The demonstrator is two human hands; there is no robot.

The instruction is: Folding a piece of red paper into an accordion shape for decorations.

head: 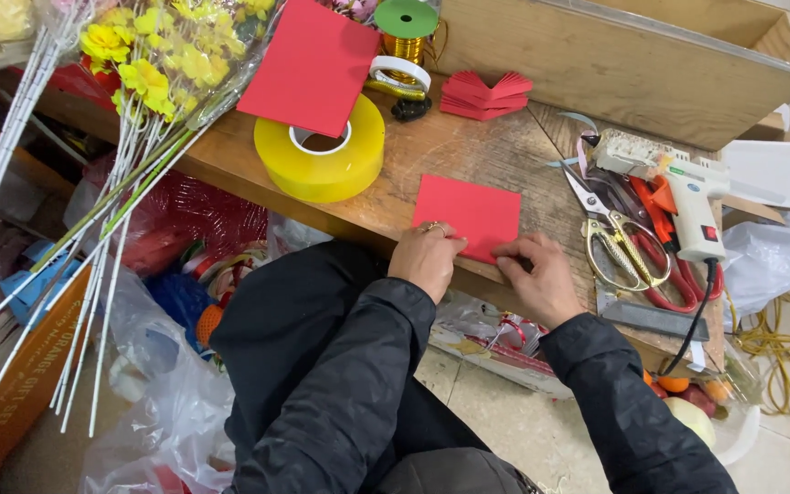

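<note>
A red sheet of paper (468, 213) lies flat on the wooden bench (468, 146) near its front edge. My left hand (426, 261) presses on the sheet's near left corner; a ring shows on one finger. My right hand (539, 279) pinches the near right edge with fingers bent. Both arms are in black sleeves. Whether the paper is folded double I cannot tell.
A big yellow tape roll (322, 160) carries a stack of red sheets (313, 64). Folded red pieces (485, 94) lie behind. Gold and red scissors (624, 240) and a white glue gun (692, 197) sit right. Yellow artificial flowers (153, 55) lean left; bags crowd below.
</note>
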